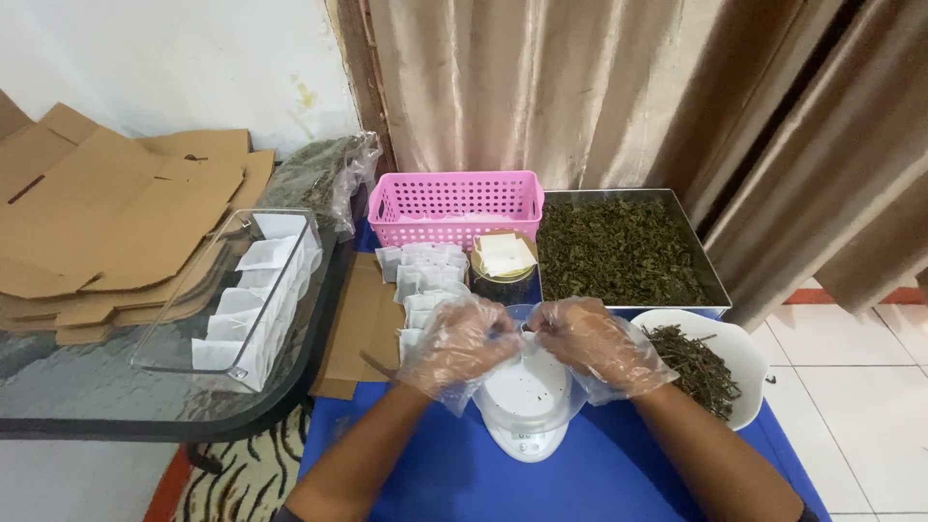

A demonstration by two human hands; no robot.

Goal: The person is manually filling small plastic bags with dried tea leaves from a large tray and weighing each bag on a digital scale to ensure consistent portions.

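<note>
- We are pinching a small white tea sachet (525,336) between both gloved hands, left hand (456,350) and right hand (592,346) closed on its top edge, right above the white kitchen scale (527,401).
- We are judging this as the sealing or opening step; the next move is calling for a steady grip over the scale.
- Loose sachets (425,275) are lying just behind the left hand, a white bowl of stems (706,362) beside the right.
- A metal tray of dried leaves (619,249) and a pink basket (454,205) are standing further back, a clear container of sachets (253,295) at left; nothing is blocking us.
</note>
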